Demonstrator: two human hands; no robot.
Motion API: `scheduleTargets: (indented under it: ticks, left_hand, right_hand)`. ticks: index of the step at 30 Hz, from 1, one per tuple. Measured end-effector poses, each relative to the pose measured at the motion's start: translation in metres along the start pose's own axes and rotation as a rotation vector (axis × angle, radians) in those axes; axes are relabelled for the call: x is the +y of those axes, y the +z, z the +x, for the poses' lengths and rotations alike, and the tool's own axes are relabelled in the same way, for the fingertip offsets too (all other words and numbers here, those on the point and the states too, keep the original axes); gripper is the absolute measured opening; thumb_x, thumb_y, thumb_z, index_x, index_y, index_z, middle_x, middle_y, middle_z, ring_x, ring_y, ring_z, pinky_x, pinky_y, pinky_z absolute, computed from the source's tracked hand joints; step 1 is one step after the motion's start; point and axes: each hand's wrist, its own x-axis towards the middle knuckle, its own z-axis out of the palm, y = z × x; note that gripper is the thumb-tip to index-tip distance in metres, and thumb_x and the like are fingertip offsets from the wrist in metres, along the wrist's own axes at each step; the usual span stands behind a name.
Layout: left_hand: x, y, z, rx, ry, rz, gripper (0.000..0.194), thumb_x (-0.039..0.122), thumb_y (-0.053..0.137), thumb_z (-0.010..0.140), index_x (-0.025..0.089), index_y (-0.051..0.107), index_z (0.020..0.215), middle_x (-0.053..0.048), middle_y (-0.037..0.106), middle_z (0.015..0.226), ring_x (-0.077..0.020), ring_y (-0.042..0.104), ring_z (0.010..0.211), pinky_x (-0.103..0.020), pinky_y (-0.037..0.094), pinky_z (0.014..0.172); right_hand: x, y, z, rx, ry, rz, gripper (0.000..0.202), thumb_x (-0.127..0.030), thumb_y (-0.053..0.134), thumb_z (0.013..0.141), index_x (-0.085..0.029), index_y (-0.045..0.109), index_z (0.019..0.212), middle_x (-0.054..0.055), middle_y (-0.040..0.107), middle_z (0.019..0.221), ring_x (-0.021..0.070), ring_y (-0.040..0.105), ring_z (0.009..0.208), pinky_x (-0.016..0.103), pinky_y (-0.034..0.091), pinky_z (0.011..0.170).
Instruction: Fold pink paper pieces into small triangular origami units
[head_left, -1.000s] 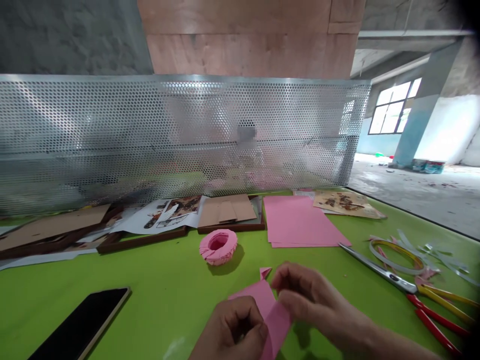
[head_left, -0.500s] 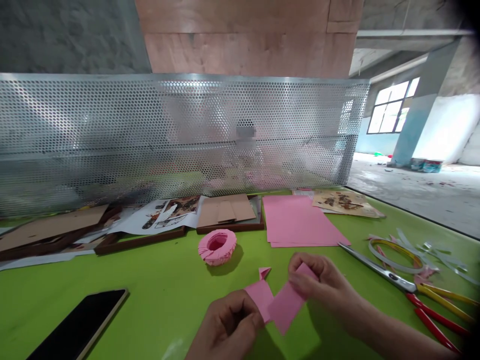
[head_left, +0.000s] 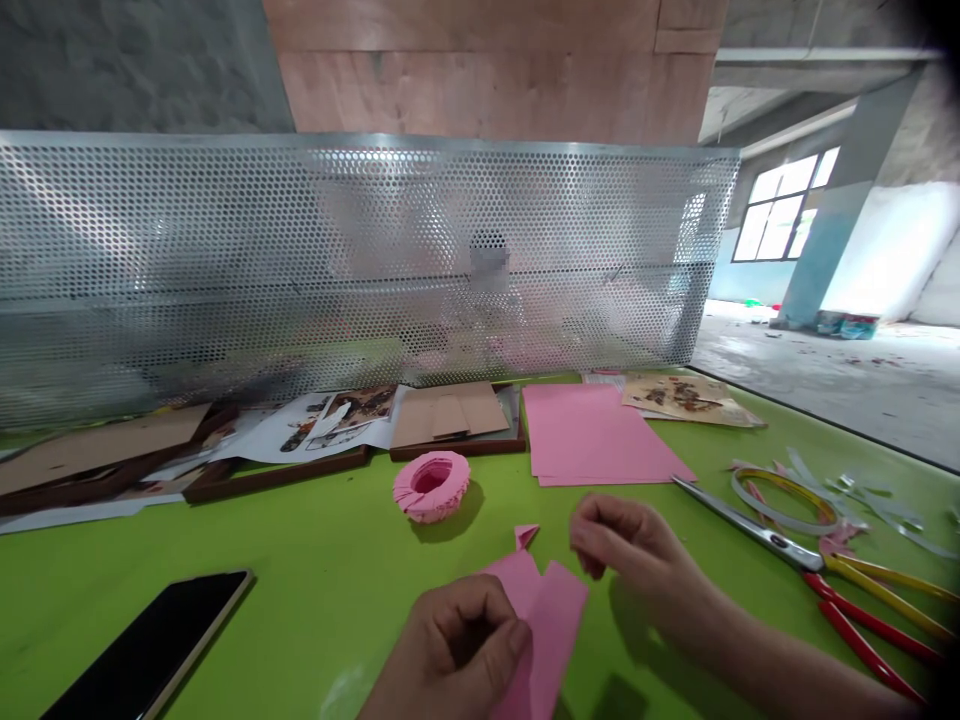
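Down at the near side of a glossy lime-green surface (head_left: 322, 560), the left hand (head_left: 465, 640) had its grip pinched on some flat pink paper pieces (head_left: 559, 620), looked like two overlapping, fanned slightly apart at the top. The right hand (head_left: 626, 545) was off to the side, fingers curled, no paper visible in it; couldn't tell if those fingertips were fully pressed together. Biggest risk imo was the pieces slipping against each other, since only one pinch seemed to hold them, and squeezing too hard could've creased them. The small folded pink paper triangle (head_left: 526, 537) lay just beyond them, so a careless push could've shoved or flattened it. Behind that was a pleated pink paper ring (head_left: 433, 487), and a sleeve or wrist catching it might've squashed it. Long silver scissors with red and yellow handles (head_left: 780, 545) lay near the right forearm, tip by the stacked flat pink sheets (head_left: 592, 435), so a sideways sweep could've nicked those. Rest of the surface: black phone at left, brown frames at the back. Past that, a perforated metal panel (head_left: 262, 270), bare plywood above it, and a raw concrete room with a window at right.
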Motion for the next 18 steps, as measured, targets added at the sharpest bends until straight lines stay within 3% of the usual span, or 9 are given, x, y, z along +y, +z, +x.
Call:
scheduleTargets:
  ticks: [3, 6, 9, 14, 18]
  left_hand:
    - [-0.001, 0.000, 0.001, 0.123, -0.012, -0.057, 0.031, 0.041, 0.067, 0.067, 0.015, 0.058, 0.054, 0.005, 0.049, 0.050, -0.0090, 0.038, 0.048, -0.020, 0.030, 0.049]
    - [0.000, -0.001, 0.002, 0.172, 0.002, -0.057, 0.027, 0.036, 0.064, 0.072, 0.015, 0.061, 0.056, 0.004, 0.051, 0.050, -0.0094, 0.040, 0.049, -0.020, 0.033, 0.050]
    - [-0.001, 0.000, 0.002, 0.174, 0.011, -0.004, 0.028, 0.037, 0.064, 0.072, 0.014, 0.061, 0.056, 0.003, 0.054, 0.051, -0.0101, 0.043, 0.049, -0.021, 0.035, 0.051]
    - [-0.002, 0.003, 0.000, 0.155, -0.035, -0.044, 0.027, 0.038, 0.071, 0.063, 0.013, 0.061, 0.058, 0.003, 0.055, 0.051, -0.0094, 0.044, 0.049, -0.020, 0.036, 0.049]
    - [0.001, 0.005, 0.000, 0.089, -0.050, -0.112, 0.026, 0.039, 0.069, 0.065, 0.015, 0.063, 0.061, 0.002, 0.057, 0.055, -0.0113, 0.048, 0.053, -0.022, 0.039, 0.053]
  right_hand:
    - [-0.002, -0.002, 0.000, 0.030, 0.040, 0.006, 0.021, -0.030, 0.052, 0.082, -0.016, 0.053, 0.066, -0.003, 0.048, 0.059, 0.0104, 0.043, 0.055, 0.022, 0.038, 0.055]
    - [0.000, 0.006, -0.005, -0.155, 0.072, 0.116, 0.020, -0.035, 0.054, 0.082, -0.015, 0.057, 0.081, 0.001, 0.054, 0.072, 0.0122, 0.050, 0.066, 0.023, 0.041, 0.062]
    - [0.007, 0.019, -0.011, -0.313, 0.066, 0.188, 0.026, -0.038, 0.061, 0.076, -0.013, 0.056, 0.083, 0.000, 0.052, 0.071, 0.0145, 0.052, 0.069, 0.024, 0.041, 0.063]
    - [0.012, 0.028, -0.013, -0.250, 0.083, 0.118, 0.021, -0.030, 0.064, 0.074, -0.013, 0.052, 0.070, -0.002, 0.046, 0.064, 0.0117, 0.046, 0.061, 0.022, 0.037, 0.057]
    - [0.008, 0.024, -0.012, -0.272, 0.088, 0.054, 0.025, -0.034, 0.062, 0.075, -0.013, 0.053, 0.066, -0.003, 0.045, 0.060, 0.0098, 0.041, 0.056, 0.020, 0.033, 0.052]
